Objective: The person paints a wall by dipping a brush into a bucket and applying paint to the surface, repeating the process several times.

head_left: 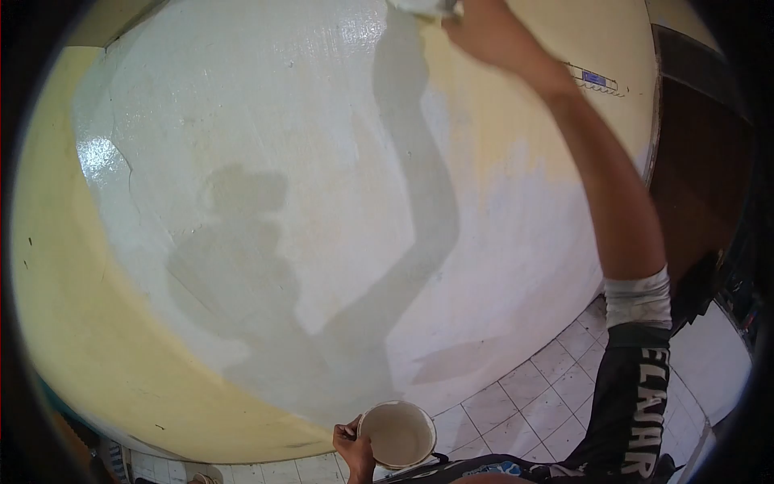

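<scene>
High on the wall (322, 105), my right hand (500, 40) is closed around a white painting tool (423, 6). The tool meets the wall's surface and is partly cut off by the top of the view, so its exact kind is hidden. Low down in front of my body, my left hand (355, 453) grips the left side of a round, pale paint pot (432, 427). The inside of the pot looks whitish-grey. Wet, glossy white paint covers much of the yellow wall, with ragged streaks near my right hand.
Bare yellow wall (56, 266) borders the white area at the left. A dark doorway (701, 169) stands at the right, with a small blue-marked drawing (594, 78) on the wall beside it. White tiles (516, 403) cover the floor below. My shadow falls across the wall.
</scene>
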The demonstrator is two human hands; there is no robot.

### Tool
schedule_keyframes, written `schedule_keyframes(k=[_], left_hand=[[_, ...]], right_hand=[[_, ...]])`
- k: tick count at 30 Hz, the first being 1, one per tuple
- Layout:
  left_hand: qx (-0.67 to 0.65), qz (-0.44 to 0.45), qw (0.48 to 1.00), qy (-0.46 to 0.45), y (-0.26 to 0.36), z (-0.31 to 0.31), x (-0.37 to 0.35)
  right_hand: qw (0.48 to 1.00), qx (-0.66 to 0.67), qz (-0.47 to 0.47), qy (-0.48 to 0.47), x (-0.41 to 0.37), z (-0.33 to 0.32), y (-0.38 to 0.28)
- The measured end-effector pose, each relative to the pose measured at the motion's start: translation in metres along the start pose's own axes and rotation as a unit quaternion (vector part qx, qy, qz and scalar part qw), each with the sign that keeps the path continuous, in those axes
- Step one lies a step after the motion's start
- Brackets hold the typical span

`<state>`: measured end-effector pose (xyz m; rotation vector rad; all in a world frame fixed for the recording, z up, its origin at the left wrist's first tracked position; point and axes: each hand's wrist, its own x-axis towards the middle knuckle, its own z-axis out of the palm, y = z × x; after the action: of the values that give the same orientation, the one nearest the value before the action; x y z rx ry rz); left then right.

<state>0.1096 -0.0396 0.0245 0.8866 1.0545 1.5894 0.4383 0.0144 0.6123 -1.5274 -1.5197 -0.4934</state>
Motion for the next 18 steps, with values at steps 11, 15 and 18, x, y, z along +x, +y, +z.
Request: schedule_keyframes(k=[11,15,18], left_hand=[[0.022,0.015,0.999,-0.033,-0.008,-0.006,0.003],[0.022,0.006,0.999,-0.033,-0.003,0.006,0.001],[-0.006,-0.002,0.999,-0.05,-0.003,0.01,0.0]], right_hand=[[0.967,-0.063,0.055,-0.242,-0.124,0.031,0.063],[0.978,-0.069,0.008,-0.199,-0.072,0.033,0.081],[0.977,-0.095,0.032,-0.19,-0.03,0.008,0.046]])
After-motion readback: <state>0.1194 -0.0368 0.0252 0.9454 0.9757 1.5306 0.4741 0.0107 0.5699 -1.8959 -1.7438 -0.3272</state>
